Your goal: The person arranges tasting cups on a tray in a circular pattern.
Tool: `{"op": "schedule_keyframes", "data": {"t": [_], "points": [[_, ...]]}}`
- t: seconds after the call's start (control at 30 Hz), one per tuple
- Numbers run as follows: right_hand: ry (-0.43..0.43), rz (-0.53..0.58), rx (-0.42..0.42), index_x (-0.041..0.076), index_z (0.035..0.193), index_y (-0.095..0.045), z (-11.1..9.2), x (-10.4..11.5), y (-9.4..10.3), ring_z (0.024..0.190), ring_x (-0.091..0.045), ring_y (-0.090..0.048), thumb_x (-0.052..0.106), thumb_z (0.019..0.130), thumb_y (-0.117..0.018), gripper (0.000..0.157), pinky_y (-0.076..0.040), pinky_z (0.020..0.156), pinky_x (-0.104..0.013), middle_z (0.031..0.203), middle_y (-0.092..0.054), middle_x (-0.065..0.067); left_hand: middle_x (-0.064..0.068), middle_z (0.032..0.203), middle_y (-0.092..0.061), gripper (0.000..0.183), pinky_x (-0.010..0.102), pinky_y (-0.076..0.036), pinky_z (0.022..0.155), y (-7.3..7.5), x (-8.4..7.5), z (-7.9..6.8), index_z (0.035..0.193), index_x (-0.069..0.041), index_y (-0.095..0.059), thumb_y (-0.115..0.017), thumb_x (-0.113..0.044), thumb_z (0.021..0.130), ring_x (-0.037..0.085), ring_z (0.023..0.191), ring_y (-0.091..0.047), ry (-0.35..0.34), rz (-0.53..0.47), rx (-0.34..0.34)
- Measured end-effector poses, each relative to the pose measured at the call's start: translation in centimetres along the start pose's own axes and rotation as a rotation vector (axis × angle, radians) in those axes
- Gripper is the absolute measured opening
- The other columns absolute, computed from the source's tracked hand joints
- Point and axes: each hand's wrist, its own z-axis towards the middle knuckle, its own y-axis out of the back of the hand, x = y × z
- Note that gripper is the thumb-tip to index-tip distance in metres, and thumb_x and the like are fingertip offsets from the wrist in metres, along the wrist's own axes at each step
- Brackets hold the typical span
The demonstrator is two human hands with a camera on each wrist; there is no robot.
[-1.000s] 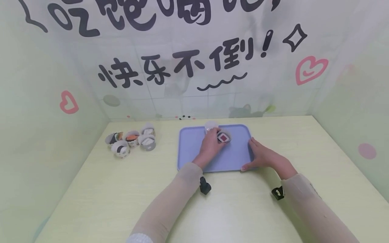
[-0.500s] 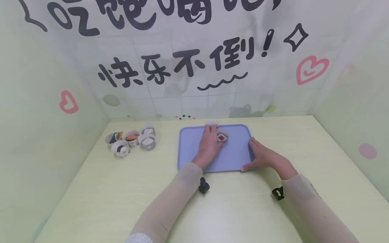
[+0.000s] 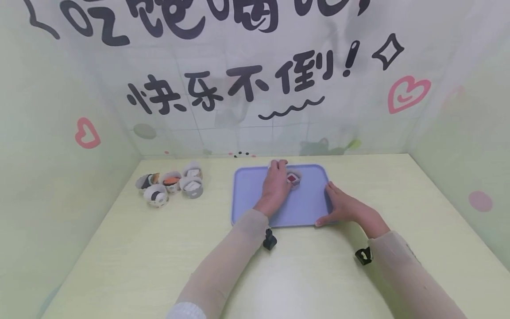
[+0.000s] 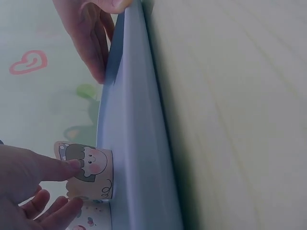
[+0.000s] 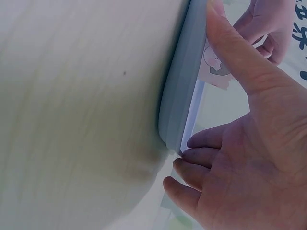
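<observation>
Closest to the body, a pale yellow-green table spreads before the fingers, and two beige sleeves, each with a black clip at the cuff, lead over it to the hands. Ahead, the right hand sits at the right side of a blue tray, thumb on the near corner and set apart from the fingers, which lie along the side edge. The tray lies flat, its raised rim running away past those fingertips. Farther in, over the tray, is the left hand with bent fingers; its thumb touches a front cup with a red square inside, just to its right, and other fingertips meet a back cup just left of it. Whether they clamp either cup I cannot tell. Both cups stand upright near the tray's far rim. Bare tray floor shows on both sides of the left fingers, leaving room between the hands. Well left of the left fingers, five cups stand bunched on the table near its left edge; right of the right fingers, tabletop runs out to the other edge. Just beyond the farthest fingertips, a narrow strip of table ends at a pale wall with black writing.
</observation>
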Motion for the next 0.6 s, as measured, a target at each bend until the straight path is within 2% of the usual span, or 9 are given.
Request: {"op": "schedule_keyframes", "data": {"t": [0.13,0.4,0.6], "points": [[0.004,0.004,-0.004,-0.021,0.149,-0.009,0.0,0.0,0.0,0.147,-0.056,-0.01,0.049,0.071,-0.086,0.13,-0.017,0.123,-0.061,0.157,-0.004,-0.043,0.01,0.131,-0.049,0.064,0.035,-0.058,0.084,0.2,0.0,0.2,0.141,-0.012,-0.044,-0.076,-0.009,0.086,0.024,0.112,-0.058,0.022,0.009,0.001],[0.014,0.006,-0.01,-0.021,0.149,-0.008,0.1,0.0,-0.2,0.147,-0.056,-0.01,0.05,0.071,-0.086,0.131,-0.016,0.123,-0.062,0.157,-0.003,-0.043,0.009,0.132,-0.055,0.061,0.036,-0.058,0.083,1.1,0.5,0.1,0.141,-0.013,-0.043,-0.076,-0.017,0.089,0.024,0.102,-0.063,0.077,-0.07,0.024],[0.013,0.007,-0.008,-0.021,0.149,-0.008,0.0,0.2,-0.1,0.147,-0.057,-0.009,0.05,0.071,-0.086,0.131,-0.016,0.123,-0.062,0.157,-0.003,-0.043,0.004,0.117,-0.058,0.053,0.032,-0.056,0.078,2.0,1.0,-0.1,0.135,-0.013,-0.048,-0.075,-0.018,0.089,0.02,0.091,-0.062,0.063,-0.112,0.024]]}}
